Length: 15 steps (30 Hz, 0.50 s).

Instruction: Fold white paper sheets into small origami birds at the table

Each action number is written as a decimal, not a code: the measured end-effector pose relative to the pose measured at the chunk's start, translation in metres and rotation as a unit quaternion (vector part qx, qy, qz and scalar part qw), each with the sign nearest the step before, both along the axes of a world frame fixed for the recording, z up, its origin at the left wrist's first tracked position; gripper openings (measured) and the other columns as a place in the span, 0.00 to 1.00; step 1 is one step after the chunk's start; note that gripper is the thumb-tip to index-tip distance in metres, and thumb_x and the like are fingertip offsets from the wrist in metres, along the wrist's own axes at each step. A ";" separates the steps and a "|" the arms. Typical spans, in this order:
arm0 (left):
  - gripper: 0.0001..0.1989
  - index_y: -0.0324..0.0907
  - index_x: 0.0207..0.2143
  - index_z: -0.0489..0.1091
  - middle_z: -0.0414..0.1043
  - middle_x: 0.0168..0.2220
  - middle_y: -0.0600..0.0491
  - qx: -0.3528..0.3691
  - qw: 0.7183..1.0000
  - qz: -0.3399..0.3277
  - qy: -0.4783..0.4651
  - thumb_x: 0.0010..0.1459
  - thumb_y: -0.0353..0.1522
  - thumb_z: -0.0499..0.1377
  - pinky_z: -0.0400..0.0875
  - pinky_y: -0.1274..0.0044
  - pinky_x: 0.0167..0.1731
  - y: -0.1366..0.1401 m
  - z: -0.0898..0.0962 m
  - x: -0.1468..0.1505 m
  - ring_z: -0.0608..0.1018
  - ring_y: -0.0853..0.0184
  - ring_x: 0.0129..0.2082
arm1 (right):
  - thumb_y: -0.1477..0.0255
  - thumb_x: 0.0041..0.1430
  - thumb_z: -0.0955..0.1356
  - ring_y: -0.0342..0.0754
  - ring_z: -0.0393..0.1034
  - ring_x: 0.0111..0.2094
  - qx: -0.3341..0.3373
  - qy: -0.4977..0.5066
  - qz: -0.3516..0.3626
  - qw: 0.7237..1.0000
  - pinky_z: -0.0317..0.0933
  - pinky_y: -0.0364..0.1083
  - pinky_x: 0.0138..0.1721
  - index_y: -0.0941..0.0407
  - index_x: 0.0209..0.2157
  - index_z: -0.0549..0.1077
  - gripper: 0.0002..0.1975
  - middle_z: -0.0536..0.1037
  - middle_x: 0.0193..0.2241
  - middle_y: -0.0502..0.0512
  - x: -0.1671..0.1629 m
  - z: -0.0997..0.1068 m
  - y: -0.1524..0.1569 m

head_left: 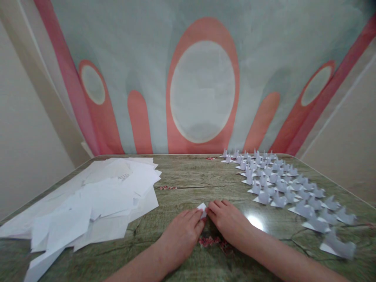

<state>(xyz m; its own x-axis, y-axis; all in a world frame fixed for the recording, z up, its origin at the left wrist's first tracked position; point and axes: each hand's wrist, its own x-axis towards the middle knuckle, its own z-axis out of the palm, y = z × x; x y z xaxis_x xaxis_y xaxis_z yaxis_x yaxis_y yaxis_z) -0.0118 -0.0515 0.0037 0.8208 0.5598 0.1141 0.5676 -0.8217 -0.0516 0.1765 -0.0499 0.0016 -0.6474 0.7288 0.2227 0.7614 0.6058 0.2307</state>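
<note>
A small folded piece of white paper (pixel 202 207) lies on the table at the middle front, between my two hands. My left hand (pixel 185 231) rests over its left and near side, with the fingers pressed together on it. From the right, my right hand (pixel 225 217) has its curled fingertips at the paper's right edge, pinching or pressing there. The hands cover much of the paper, so its full folded shape is hidden.
Loose white paper sheets (pixel 113 199) overlap in a wide heap on the left of the wood-patterned table (pixel 194 176). Rows of folded white paper figures (pixel 280 186) stand along the right side. A patterned backdrop (pixel 202 94) hangs behind the far edge.
</note>
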 end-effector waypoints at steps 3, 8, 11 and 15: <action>0.18 0.35 0.51 0.64 0.63 0.54 0.42 0.002 1.000 0.003 0.006 0.58 0.29 0.49 0.63 0.67 0.51 -0.006 -0.002 -0.003 0.66 0.57 0.53 | 0.77 0.52 0.67 0.50 0.64 0.32 0.015 -0.004 0.000 1.000 0.56 0.48 0.31 0.60 0.36 0.71 0.07 0.70 0.31 0.54 -0.002 -0.003 0.000; 0.17 0.33 0.50 0.65 0.65 0.52 0.42 0.017 1.000 0.013 -0.007 0.58 0.28 0.48 0.64 0.67 0.50 -0.015 -0.005 -0.002 0.68 0.57 0.51 | 0.78 0.51 0.66 0.49 0.64 0.31 0.031 -0.004 -0.004 0.999 0.57 0.48 0.30 0.60 0.32 0.71 0.05 0.71 0.30 0.55 -0.005 -0.007 -0.001; 0.16 0.34 0.49 0.65 0.66 0.51 0.43 -0.007 1.000 0.023 -0.007 0.58 0.28 0.48 0.63 0.68 0.51 -0.016 -0.001 0.000 0.69 0.58 0.50 | 0.79 0.50 0.67 0.51 0.64 0.33 0.024 -0.009 -0.012 1.000 0.57 0.49 0.31 0.60 0.33 0.71 0.06 0.71 0.31 0.56 -0.006 -0.007 -0.003; 0.16 0.33 0.48 0.65 0.67 0.49 0.43 -0.020 0.999 0.024 -0.015 0.59 0.27 0.47 0.63 0.69 0.50 -0.016 0.003 0.001 0.69 0.60 0.49 | 0.80 0.49 0.66 0.52 0.64 0.33 0.015 -0.027 -0.007 1.000 0.56 0.49 0.31 0.61 0.34 0.71 0.08 0.71 0.33 0.59 -0.007 -0.006 -0.009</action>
